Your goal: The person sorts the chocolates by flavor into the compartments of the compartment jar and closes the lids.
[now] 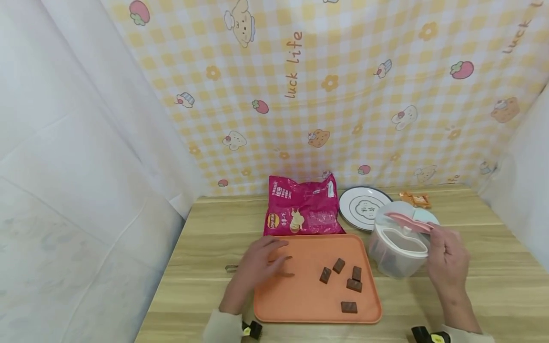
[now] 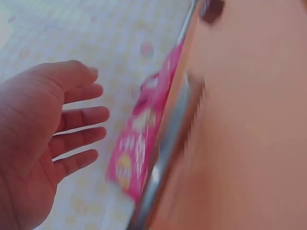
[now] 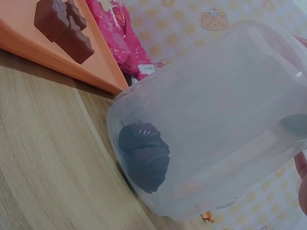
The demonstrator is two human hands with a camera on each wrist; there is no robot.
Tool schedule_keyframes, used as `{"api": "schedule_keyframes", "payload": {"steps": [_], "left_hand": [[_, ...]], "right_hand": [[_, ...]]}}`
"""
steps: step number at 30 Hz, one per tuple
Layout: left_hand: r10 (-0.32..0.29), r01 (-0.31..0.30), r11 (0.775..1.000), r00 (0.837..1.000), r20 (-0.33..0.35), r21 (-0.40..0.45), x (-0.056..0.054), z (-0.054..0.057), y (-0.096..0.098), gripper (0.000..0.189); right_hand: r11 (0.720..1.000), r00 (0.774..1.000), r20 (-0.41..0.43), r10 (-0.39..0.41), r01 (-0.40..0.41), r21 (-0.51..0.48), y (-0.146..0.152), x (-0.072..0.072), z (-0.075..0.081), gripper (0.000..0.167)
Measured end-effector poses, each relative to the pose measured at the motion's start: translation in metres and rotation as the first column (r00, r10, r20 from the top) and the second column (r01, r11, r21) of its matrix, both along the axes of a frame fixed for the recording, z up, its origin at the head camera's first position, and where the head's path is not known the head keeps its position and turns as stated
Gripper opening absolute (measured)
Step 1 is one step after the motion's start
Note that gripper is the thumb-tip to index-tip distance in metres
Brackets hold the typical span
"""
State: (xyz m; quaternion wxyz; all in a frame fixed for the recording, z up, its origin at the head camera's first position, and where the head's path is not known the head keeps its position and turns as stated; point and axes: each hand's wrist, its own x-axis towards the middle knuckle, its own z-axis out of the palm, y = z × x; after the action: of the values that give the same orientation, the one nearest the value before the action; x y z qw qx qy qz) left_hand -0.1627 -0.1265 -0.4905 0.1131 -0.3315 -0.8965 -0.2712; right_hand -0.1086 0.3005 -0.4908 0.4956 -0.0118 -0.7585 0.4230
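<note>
My left hand (image 1: 259, 262) is over the left side of the orange tray (image 1: 300, 309), its fingers apart and holding nothing. Metal tongs (image 2: 165, 153) lie across the tray's left edge beneath that hand, partly hidden by it in the head view. On the right, my right hand (image 1: 448, 252) pinches the edge of a pink flip lid (image 1: 409, 223), tilted up from a translucent storage box (image 1: 392, 259). Inside the box, dark shell-shaped pieces (image 3: 144, 155) show through the wall. Several brown chocolate pieces (image 1: 354, 285) sit on the tray's right half.
Behind the tray leans a magenta snack bag (image 1: 304, 205). A white plate (image 1: 349, 209) with a dark rim stands beside it, partly behind the box. Small orange packets (image 1: 420, 200) lie at the back right, against a checked curtain (image 1: 274, 143).
</note>
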Motion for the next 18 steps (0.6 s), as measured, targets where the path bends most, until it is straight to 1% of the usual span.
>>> {"api": "schedule_keyframes", "payload": {"steps": [2, 4, 5, 7, 9, 10, 12, 13, 15, 16, 17, 18], "left_hand": [[-0.043, 0.043, 0.999, 0.999, -0.028, 0.026, -0.003, 0.005, 0.018, 0.031], [-0.083, 0.084, 0.995, 0.996, -0.037, 0.049, -0.005, 0.009, 0.034, 0.031], [-0.104, 0.105, 0.992, 0.994, -0.028, 0.065, -0.005, 0.012, 0.042, 0.031], [-0.113, 0.112, 0.99, 0.994, 0.008, 0.084, -0.006, 0.015, 0.058, 0.032], [-0.125, 0.117, 0.986, 0.99, 0.062, 0.12, -0.006, 0.018, 0.074, 0.034], [-0.133, 0.118, 0.983, 0.986, 0.096, 0.143, -0.007, 0.02, 0.081, 0.035], [-0.156, 0.122, 0.972, 0.974, 0.166, 0.2, -0.008, 0.022, 0.096, 0.037], [-0.182, 0.132, 0.962, 0.963, 0.199, 0.239, -0.009, 0.023, 0.103, 0.038], [-0.253, 0.16, 0.927, 0.934, 0.25, 0.34, -0.012, 0.025, 0.117, 0.038], [-0.289, 0.175, 0.906, 0.921, 0.263, 0.385, -0.013, 0.027, 0.124, 0.037], [-0.321, 0.192, 0.885, 0.911, 0.259, 0.424, -0.015, 0.027, 0.131, 0.037], [-0.349, 0.211, 0.865, 0.905, 0.244, 0.456, -0.016, 0.028, 0.138, 0.036]], "right_hand": [[1.0, 1.0, -0.007, 0.01, -0.01, 0.009, 0.001, 0.0, 0.002, 0.026], [1.0, 1.0, -0.016, 0.016, -0.016, 0.008, 0.001, 0.0, 0.004, 0.026], [1.0, 1.0, -0.021, 0.022, -0.021, 0.01, 0.0, 0.0, 0.004, 0.026], [0.999, 0.999, -0.02, 0.031, -0.031, 0.008, 0.001, 0.0, 0.004, 0.027], [1.0, 0.999, -0.019, 0.03, -0.03, 0.002, 0.001, 0.0, 0.004, 0.028], [0.999, 0.999, -0.016, 0.033, -0.033, 0.003, 0.001, 0.001, 0.004, 0.028], [0.999, 0.999, -0.02, 0.038, -0.038, -0.005, 0.002, 0.001, 0.003, 0.029], [0.999, 0.999, -0.027, 0.034, -0.035, -0.011, 0.001, 0.001, 0.003, 0.028], [0.999, 0.999, -0.019, 0.029, -0.029, -0.022, 0.001, 0.001, 0.004, 0.029], [0.999, 1.0, -0.016, 0.024, -0.025, -0.027, 0.0, 0.002, 0.004, 0.029], [0.999, 1.0, -0.016, 0.02, -0.021, -0.034, 0.0, 0.002, 0.005, 0.029], [0.999, 1.0, -0.009, 0.018, -0.018, -0.04, -0.001, 0.002, 0.005, 0.03]]}}
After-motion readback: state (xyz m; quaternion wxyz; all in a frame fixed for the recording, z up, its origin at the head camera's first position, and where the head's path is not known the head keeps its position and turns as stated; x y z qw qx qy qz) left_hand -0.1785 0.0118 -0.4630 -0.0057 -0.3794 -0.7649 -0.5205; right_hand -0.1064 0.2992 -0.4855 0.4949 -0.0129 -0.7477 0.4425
